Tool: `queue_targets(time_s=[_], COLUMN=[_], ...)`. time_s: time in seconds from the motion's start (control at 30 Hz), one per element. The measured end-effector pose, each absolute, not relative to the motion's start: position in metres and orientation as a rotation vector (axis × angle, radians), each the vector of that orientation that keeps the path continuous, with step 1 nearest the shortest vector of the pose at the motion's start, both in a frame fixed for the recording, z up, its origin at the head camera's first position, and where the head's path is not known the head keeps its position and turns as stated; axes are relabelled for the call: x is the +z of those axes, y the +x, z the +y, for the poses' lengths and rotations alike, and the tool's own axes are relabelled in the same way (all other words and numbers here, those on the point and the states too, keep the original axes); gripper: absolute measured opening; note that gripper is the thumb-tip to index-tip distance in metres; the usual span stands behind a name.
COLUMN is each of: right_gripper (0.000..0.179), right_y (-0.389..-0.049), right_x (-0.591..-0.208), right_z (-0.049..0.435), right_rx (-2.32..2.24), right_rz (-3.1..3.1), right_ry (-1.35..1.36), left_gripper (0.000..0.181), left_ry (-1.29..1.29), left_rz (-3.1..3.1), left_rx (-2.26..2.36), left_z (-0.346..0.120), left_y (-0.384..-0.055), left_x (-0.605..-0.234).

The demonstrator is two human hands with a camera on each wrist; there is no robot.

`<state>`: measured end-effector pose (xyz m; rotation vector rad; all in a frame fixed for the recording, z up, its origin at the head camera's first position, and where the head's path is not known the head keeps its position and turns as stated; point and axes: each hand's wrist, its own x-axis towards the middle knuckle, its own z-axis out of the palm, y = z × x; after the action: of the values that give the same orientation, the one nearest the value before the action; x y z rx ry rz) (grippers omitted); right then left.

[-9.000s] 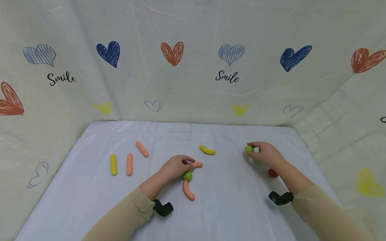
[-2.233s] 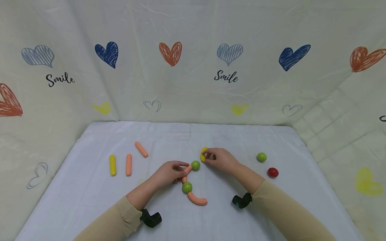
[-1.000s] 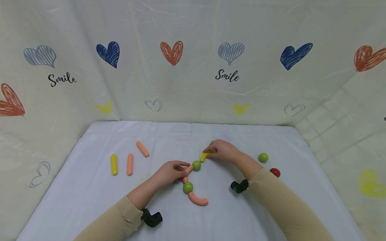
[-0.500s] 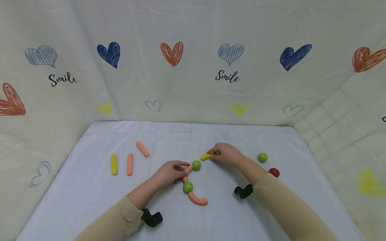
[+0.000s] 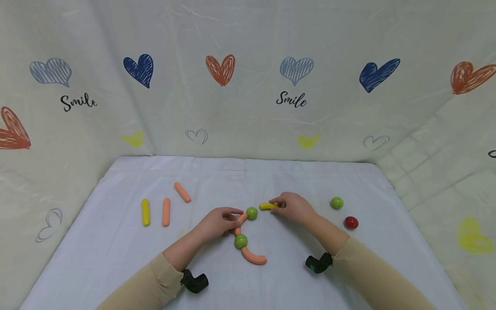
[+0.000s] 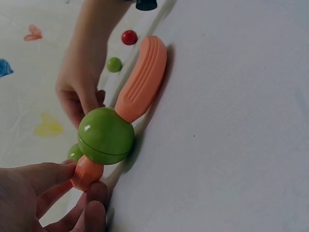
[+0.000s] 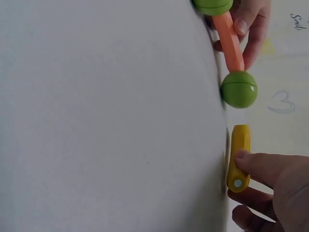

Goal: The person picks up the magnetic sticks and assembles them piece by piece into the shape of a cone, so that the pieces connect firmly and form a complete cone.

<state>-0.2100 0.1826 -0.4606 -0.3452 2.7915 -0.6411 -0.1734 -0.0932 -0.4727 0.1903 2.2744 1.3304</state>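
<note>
Assembly seems underway: my left grip (image 5: pixel 218 223) pinches an orange stick (image 5: pixel 242 218) touching a green ball (image 5: pixel 252 213); just right of it, my right grip (image 5: pixel 296 207) pinches a yellow stick (image 5: pixel 266 206); that gap wants closing.

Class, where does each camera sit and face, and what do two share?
Head: head-worn, facing forward and down at the table; left hand, right hand show.
Left wrist: wrist-worn, facing the pinched orange piece; both hands show.
Right wrist: wrist-worn, facing the pinched yellow piece; both hands show.
Both wrist views share that orange piece.
</note>
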Motion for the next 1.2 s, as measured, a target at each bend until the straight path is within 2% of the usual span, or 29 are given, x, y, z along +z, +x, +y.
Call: queue_targets(time_s=[1.2], right_gripper=[0.03], right_y=[-0.189], right_x=[-0.47], right_z=[0.163], right_rx=[-0.64], right_rz=[2.902], right_ry=[-0.38], left_gripper=[0.038], left_ry=[0.185], left_rz=[2.347], left_rx=[1.296], left_z=[-0.089], left_y=[-0.167], left_x=[-0.47])
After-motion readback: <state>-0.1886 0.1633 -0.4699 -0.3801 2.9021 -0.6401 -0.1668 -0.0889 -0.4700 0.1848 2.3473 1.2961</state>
